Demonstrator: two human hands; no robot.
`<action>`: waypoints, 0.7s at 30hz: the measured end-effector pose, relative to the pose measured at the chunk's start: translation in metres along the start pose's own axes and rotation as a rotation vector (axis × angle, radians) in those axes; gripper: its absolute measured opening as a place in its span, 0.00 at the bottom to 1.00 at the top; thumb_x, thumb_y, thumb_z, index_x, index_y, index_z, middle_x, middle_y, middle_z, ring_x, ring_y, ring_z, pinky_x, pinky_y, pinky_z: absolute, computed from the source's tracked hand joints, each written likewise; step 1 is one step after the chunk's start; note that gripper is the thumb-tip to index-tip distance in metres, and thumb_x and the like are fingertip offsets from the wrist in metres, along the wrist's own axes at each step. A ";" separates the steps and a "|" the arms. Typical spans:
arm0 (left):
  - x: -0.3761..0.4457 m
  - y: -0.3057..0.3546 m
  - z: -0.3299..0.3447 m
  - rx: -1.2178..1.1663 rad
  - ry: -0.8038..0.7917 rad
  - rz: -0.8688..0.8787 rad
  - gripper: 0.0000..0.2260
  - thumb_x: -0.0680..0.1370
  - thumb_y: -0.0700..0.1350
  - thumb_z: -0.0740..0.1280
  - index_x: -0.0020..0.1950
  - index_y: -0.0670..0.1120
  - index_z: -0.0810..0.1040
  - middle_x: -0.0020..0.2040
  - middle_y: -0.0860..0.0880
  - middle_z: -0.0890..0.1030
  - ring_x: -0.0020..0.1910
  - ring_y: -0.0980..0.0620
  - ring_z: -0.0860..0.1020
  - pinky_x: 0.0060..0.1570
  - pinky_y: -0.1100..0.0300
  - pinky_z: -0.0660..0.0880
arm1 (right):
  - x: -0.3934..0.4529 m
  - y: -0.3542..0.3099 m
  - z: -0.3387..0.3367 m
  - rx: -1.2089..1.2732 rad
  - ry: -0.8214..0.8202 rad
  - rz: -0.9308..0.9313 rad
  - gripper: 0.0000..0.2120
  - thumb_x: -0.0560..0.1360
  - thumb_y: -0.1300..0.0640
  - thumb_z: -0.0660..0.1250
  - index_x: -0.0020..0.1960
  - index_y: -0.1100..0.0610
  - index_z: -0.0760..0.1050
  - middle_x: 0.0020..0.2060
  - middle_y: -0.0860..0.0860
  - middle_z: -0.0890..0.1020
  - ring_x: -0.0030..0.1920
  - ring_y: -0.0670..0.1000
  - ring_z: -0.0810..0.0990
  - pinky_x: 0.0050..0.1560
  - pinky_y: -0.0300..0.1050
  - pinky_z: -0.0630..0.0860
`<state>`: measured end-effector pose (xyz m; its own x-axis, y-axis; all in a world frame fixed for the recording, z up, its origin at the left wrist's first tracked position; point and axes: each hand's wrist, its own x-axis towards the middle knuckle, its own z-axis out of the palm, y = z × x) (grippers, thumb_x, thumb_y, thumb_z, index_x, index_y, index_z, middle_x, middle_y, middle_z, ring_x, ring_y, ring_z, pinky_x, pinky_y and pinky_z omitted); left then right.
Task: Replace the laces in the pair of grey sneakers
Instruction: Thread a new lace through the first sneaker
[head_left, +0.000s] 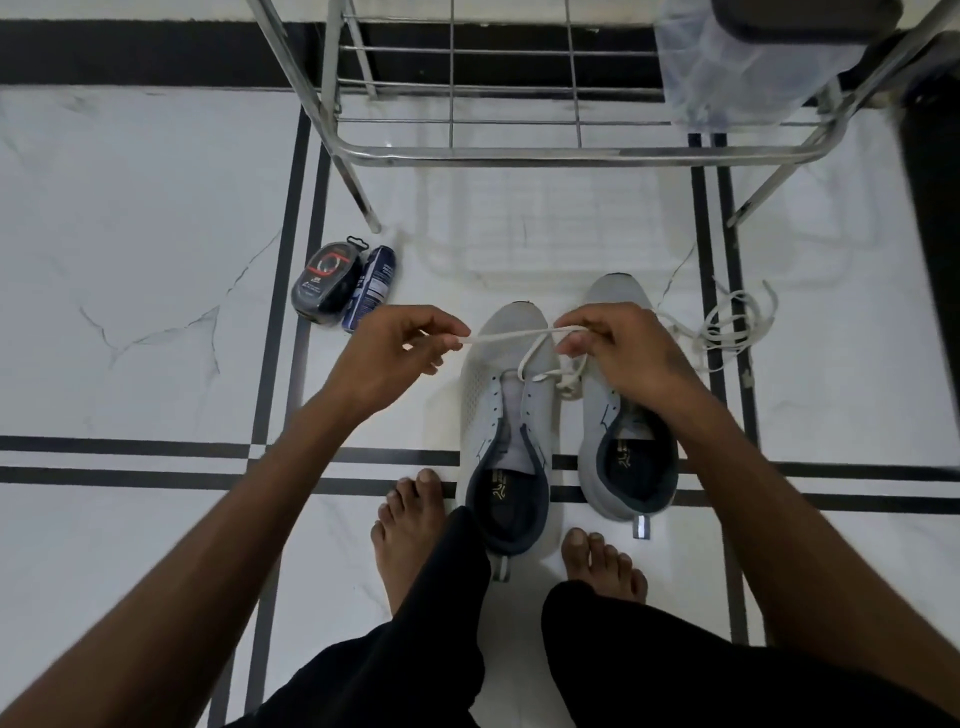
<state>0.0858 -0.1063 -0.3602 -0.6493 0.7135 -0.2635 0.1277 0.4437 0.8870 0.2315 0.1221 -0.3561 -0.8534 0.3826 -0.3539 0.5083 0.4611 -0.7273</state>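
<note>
Grey sneakers (511, 415), white lace (511, 336), white floor (130, 208) black-striped, perhaps marbled

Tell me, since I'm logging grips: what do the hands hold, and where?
Both pinch one white lace: left hand at its free end, right hand farther along, above the left sneaker.

Two grey mesh sneakers (506, 431) stand side by side, toes pointing away; a white lace (511, 336) is threaded through the left one; another loose white lace (727, 327) lies coiled beside the right sneaker.
</note>
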 end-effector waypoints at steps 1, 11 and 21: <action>0.002 -0.002 0.005 -0.021 -0.020 -0.006 0.09 0.79 0.37 0.68 0.51 0.49 0.84 0.42 0.51 0.85 0.39 0.52 0.83 0.42 0.60 0.81 | 0.001 0.001 -0.001 -0.055 -0.003 -0.011 0.13 0.79 0.63 0.66 0.62 0.53 0.80 0.53 0.48 0.84 0.57 0.46 0.81 0.52 0.26 0.71; 0.021 0.003 0.047 -0.312 -0.057 -0.138 0.08 0.75 0.42 0.74 0.48 0.43 0.76 0.38 0.41 0.85 0.36 0.43 0.85 0.38 0.54 0.81 | -0.002 -0.020 0.026 0.063 -0.003 -0.249 0.10 0.77 0.58 0.71 0.57 0.51 0.82 0.41 0.42 0.84 0.43 0.36 0.81 0.44 0.29 0.74; 0.003 -0.032 0.080 0.402 -0.036 -0.275 0.29 0.66 0.58 0.77 0.62 0.50 0.73 0.54 0.53 0.74 0.51 0.52 0.75 0.48 0.57 0.72 | 0.001 -0.001 0.066 -0.015 0.047 0.080 0.05 0.75 0.56 0.71 0.48 0.53 0.86 0.42 0.47 0.86 0.45 0.46 0.83 0.48 0.44 0.81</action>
<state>0.1398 -0.0746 -0.4202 -0.6744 0.5555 -0.4865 0.2388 0.7875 0.5682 0.2223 0.0689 -0.3947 -0.8038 0.4560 -0.3820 0.5767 0.4396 -0.6886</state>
